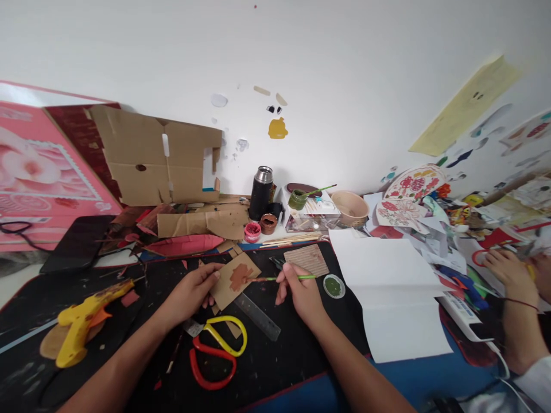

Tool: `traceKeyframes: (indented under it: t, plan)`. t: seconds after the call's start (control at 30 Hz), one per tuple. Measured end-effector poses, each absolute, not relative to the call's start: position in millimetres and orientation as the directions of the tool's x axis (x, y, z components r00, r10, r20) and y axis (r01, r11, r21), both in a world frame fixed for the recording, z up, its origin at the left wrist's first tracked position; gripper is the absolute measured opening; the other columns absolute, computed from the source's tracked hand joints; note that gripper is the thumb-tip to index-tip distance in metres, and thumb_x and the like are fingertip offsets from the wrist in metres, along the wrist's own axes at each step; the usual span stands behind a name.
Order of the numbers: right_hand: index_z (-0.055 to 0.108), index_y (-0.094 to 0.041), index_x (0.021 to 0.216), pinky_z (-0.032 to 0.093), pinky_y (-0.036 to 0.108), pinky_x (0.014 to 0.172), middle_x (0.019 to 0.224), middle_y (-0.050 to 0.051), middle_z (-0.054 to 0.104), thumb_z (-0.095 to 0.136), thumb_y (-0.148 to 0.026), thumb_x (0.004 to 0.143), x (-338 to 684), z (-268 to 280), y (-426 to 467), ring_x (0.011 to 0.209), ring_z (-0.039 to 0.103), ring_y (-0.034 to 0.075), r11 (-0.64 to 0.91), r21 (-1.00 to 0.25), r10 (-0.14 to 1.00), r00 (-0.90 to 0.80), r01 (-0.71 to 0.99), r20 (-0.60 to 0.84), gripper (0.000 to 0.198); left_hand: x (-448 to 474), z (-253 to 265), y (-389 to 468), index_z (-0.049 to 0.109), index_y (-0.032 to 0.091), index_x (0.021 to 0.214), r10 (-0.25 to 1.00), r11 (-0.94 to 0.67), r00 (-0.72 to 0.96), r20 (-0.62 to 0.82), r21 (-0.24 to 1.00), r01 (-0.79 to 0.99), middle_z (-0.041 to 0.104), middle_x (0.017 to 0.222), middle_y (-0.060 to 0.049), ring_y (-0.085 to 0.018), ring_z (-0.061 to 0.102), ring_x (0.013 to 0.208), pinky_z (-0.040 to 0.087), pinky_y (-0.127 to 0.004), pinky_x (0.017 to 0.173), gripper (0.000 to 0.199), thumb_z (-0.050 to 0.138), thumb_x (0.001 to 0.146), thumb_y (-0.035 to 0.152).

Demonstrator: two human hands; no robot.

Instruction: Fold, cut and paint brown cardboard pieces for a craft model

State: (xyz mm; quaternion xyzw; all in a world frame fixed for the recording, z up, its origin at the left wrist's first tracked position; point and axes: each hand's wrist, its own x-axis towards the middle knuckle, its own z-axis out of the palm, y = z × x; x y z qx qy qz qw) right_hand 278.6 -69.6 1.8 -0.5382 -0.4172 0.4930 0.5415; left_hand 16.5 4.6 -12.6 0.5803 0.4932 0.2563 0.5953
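My left hand (196,292) pinches the left edge of a small cardboard piece (228,291), its face partly covered with brown paint. Between the fingers of my right hand (300,292) is a green-handled paintbrush (309,277), whose tip touches the brown patch. Below the cardboard lie scissors (215,351) with one yellow and one red handle, and a clear ruler (258,316). Corrugated cardboard (307,259) rests beyond my right hand, next to a small lid of green paint (334,286).
A yellow glue gun (81,324) lies at left. A black thermos (261,195), an open brown paint jar (269,223) and a pink paint jar (252,232) stand behind. White paper (387,269) spreads at right, near another person's hand (510,269). Flattened cardboard (150,158) leans against the wall.
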Motion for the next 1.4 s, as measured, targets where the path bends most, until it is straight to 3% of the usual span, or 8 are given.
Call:
traceKeyframes:
  t: [0.13, 0.4, 0.87, 1.4]
  plan:
    - [0.064, -0.019, 0.075, 0.046, 0.022, 0.044, 0.045, -0.006, 0.054, 0.065, -0.076, 0.091, 288, 2, -69, 0.038, 0.061, 0.014, -0.036, -0.997, 0.967, 0.247, -0.071, -0.052, 0.059, 16, -14, 5, 0.066, 0.015, 0.12, 0.874, 0.198, 0.388, -0.291, 0.944, 0.263, 0.062, 0.064, 0.004, -0.017, 0.058, 0.051, 0.044, -0.028, 0.047, 0.065, 0.065, 0.079, 0.065]
    - [0.064, -0.019, 0.074, 0.042, 0.022, 0.04, 0.043, -0.006, 0.053, 0.062, -0.078, 0.091, 266, -1, -79, 0.037, 0.061, 0.015, -0.118, -0.986, 0.992, 0.032, -0.12, -0.122, 0.061, 15, -20, 6, 0.067, 0.016, 0.121, 0.874, 0.194, 0.391, -0.287, 0.946, 0.261, 0.063, 0.066, 0.004, -0.016, 0.057, 0.05, 0.044, -0.027, 0.047, 0.064, 0.066, 0.081, 0.066]
    - [0.063, -0.02, 0.074, 0.046, 0.024, 0.044, 0.045, -0.005, 0.053, 0.065, -0.077, 0.09, 297, -1, -60, 0.04, 0.062, 0.016, -0.073, -0.995, 0.961, 0.261, -0.063, -0.087, 0.059, 15, -15, 5, 0.067, 0.017, 0.123, 0.862, 0.209, 0.396, -0.315, 0.935, 0.287, 0.06, 0.063, 0.004, -0.017, 0.059, 0.05, 0.043, -0.027, 0.047, 0.063, 0.063, 0.082, 0.065]
    - [0.061, -0.021, 0.075, 0.043, 0.022, 0.04, 0.044, -0.007, 0.05, 0.061, -0.079, 0.089, 267, 4, -19, 0.038, 0.06, 0.015, -0.039, -0.998, 0.983, 0.177, -0.042, -0.046, 0.06, 16, -16, 5, 0.069, 0.016, 0.125, 0.877, 0.218, 0.356, -0.323, 0.927, 0.304, 0.061, 0.064, 0.003, -0.017, 0.058, 0.049, 0.044, -0.028, 0.046, 0.064, 0.063, 0.082, 0.064]
